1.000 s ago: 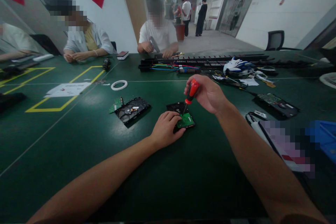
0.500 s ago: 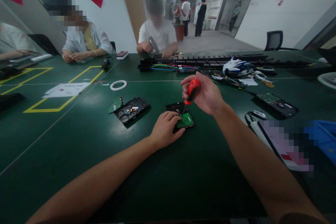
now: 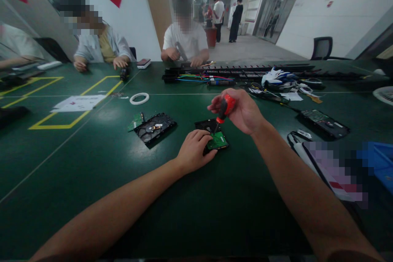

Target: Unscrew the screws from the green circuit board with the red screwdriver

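A hard drive (image 3: 218,141) with a green circuit board on it lies on the green table in front of me. My left hand (image 3: 196,149) grips its near left side, thumb along the front edge and fingers over the left, hiding part of it. In my right hand (image 3: 242,108) is a screwdriver (image 3: 226,106) with a red and black handle, held tilted above the drive. Its thin shaft points down to the circuit board; the exact tip is too small to make out. Left of the drive lies an opened black drive casing (image 3: 155,129) beside a loose green circuit board (image 3: 135,122).
A white ring (image 3: 139,98) and paper sheets (image 3: 78,103) lie to the left. Long black strips with coloured wires (image 3: 211,77) and gloves (image 3: 276,77) are at the back. Another drive (image 3: 322,123) and a blue bin (image 3: 383,163) are at right. Co-workers sit opposite.
The fingers of my right hand have shifted around the screwdriver handle, which looks turned. My left hand stays on the hard drive. A co-worker at left has reached a hand to a black object.
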{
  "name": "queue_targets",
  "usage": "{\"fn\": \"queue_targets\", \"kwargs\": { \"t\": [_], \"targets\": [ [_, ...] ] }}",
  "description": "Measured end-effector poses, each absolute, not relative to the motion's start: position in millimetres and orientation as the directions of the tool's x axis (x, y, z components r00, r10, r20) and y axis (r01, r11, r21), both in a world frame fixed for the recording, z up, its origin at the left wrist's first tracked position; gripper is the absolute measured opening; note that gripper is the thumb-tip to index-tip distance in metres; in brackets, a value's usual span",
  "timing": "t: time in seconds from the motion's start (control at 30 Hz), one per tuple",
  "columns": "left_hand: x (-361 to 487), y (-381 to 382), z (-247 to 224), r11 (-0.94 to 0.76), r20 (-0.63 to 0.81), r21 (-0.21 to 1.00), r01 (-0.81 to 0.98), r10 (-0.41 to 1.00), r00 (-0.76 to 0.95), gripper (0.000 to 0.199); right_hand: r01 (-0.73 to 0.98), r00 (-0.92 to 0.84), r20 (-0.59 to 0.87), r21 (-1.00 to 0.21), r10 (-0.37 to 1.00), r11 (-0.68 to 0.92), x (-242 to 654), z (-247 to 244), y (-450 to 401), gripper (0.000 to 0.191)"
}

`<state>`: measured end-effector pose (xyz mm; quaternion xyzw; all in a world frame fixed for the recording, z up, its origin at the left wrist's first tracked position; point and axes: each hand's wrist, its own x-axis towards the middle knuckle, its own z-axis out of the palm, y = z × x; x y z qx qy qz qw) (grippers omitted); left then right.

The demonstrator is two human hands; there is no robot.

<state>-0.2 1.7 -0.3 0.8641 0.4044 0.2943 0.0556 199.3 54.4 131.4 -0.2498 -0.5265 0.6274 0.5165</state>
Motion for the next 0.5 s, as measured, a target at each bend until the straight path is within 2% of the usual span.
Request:
{"fn": "queue_targets", "kwargs": {
  "t": [0.2, 0.5],
  "targets": [
    [0.2, 0.9, 0.0, -0.665, 0.468, 0.335, 0.667, 0.732, 0.495, 0.035, -0.338, -0.404, 0.231, -0.937, 0.885, 0.090, 202.7, 135.3, 54.0, 0.037],
    [-0.1, 1.3, 0.3, -0.670, 0.473, 0.337, 0.661, 0.728, 0.496, 0.035, -0.329, -0.266, 0.303, -0.921, 0.915, 0.209, 200.3, 134.2, 52.7, 0.019]
  ]
}}
